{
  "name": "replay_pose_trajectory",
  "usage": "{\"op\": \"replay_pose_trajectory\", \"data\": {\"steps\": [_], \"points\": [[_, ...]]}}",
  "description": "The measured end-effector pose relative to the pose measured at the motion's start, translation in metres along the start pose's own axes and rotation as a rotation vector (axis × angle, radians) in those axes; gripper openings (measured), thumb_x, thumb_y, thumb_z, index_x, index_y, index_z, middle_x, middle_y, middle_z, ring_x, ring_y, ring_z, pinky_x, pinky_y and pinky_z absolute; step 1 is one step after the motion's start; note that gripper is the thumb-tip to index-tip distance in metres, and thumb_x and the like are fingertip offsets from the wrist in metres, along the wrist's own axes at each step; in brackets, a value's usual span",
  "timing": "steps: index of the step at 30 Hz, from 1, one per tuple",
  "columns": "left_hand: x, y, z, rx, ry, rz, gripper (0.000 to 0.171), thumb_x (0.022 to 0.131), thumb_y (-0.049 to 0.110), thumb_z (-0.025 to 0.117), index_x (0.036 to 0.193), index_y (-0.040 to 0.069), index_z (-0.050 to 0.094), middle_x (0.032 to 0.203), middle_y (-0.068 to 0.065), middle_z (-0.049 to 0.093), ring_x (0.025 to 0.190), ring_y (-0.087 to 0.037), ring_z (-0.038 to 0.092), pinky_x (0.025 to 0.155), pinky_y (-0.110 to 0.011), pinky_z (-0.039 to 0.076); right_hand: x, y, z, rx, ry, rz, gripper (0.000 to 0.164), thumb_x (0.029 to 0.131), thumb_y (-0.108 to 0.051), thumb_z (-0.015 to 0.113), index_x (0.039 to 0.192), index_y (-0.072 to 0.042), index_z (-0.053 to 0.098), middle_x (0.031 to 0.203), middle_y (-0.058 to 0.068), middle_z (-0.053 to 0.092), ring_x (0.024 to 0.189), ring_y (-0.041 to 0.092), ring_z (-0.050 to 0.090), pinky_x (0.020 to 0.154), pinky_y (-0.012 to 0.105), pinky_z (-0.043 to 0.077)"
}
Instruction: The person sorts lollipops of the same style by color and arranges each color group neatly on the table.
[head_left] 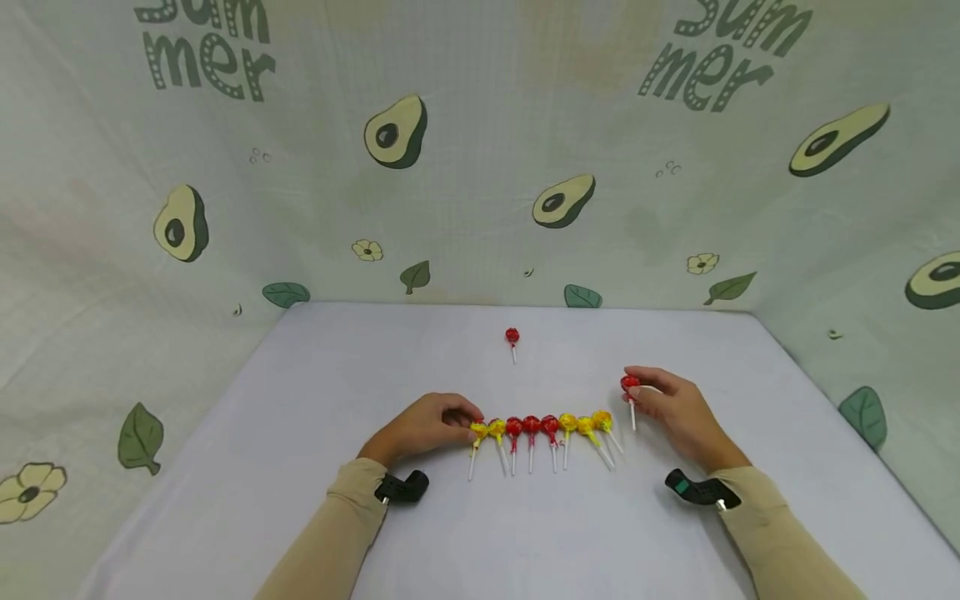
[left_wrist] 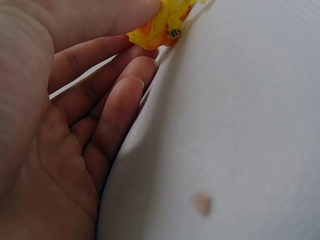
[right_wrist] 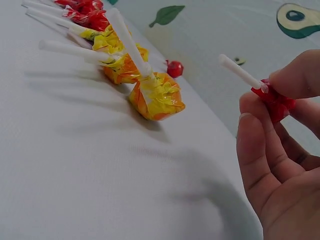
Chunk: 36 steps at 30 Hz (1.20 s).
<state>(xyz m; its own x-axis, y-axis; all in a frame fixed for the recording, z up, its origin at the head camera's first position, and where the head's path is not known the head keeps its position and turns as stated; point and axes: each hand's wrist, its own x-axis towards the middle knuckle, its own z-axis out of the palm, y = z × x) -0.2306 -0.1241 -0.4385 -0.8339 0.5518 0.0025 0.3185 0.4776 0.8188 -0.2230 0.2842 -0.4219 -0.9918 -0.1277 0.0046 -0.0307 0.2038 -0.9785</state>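
Several lollipops with white sticks lie side by side in a row on the table: yellow ones at both ends and red ones [head_left: 531, 426] in the middle. My left hand [head_left: 426, 427] pinches the yellow lollipop [left_wrist: 165, 25] at the row's left end between thumb and fingers. Beyond the right end, my right hand [head_left: 678, 412] holds a red lollipop [right_wrist: 277, 102] by its wrapped head, with the stick free. In the right wrist view it is raised off the table, apart from the nearest yellow lollipop [right_wrist: 157, 97].
Farther back on the white table [head_left: 390, 350] lies a single red lollipop [head_left: 512, 336], its stick towards me. A pale cloth [head_left: 480, 150] printed with avocados and leaves hangs behind the table and along its sides. Each wrist wears a dark strap [head_left: 703, 490].
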Motion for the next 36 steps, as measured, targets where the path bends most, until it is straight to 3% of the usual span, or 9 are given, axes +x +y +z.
{"op": "replay_pose_trajectory", "data": {"steps": [6,16,20,29,36], "points": [[-0.003,0.002,0.0,-0.01,0.009,-0.019,0.024,0.079,0.031,0.074,0.101,0.027,0.066,0.092,0.008,0.063,0.085,-0.013,0.057,0.076,-0.029,0.047,0.007,-0.006,0.006,0.007,-0.029,-0.017,0.052,0.092,-0.025,0.059,0.135,-0.001,0.043,0.13,0.015,0.046,0.104,0.022,0.058,0.082,0.027,0.049],[-0.001,0.0,0.001,-0.033,-0.002,0.015,0.025,0.079,0.031,0.074,0.102,0.023,0.067,0.093,0.007,0.063,0.086,-0.013,0.058,0.076,-0.029,0.047,0.033,-0.02,0.009,0.1,-0.107,0.045,0.056,0.091,-0.027,0.06,0.134,0.004,0.041,0.133,0.026,0.042,0.108,0.027,0.055,0.087,0.031,0.047],[0.001,0.001,0.002,-0.037,-0.015,0.014,0.025,0.08,0.032,0.073,0.103,0.024,0.066,0.094,0.007,0.063,0.086,-0.013,0.058,0.077,-0.029,0.047,0.041,-0.025,0.007,0.104,-0.127,0.049,0.051,0.091,-0.025,0.06,0.132,0.0,0.043,0.134,0.026,0.039,0.109,0.028,0.053,0.086,0.029,0.047],[-0.001,0.0,0.001,-0.02,-0.015,-0.016,0.025,0.079,0.033,0.073,0.103,0.026,0.066,0.095,0.009,0.063,0.087,-0.012,0.058,0.077,-0.029,0.047,0.066,-0.032,0.02,0.048,-0.196,0.02,0.044,0.092,-0.022,0.059,0.13,-0.003,0.046,0.133,0.026,0.041,0.118,0.042,0.043,0.086,0.03,0.047],[0.0,0.003,-0.001,-0.005,-0.026,0.008,0.025,0.08,0.03,0.072,0.104,0.025,0.066,0.095,0.009,0.063,0.087,-0.012,0.058,0.078,-0.029,0.047,0.087,-0.039,0.034,-0.075,-0.227,0.021,0.04,0.091,-0.02,0.059,0.127,-0.004,0.051,0.127,0.022,0.05,0.111,0.038,0.051,0.086,0.034,0.048]]}}
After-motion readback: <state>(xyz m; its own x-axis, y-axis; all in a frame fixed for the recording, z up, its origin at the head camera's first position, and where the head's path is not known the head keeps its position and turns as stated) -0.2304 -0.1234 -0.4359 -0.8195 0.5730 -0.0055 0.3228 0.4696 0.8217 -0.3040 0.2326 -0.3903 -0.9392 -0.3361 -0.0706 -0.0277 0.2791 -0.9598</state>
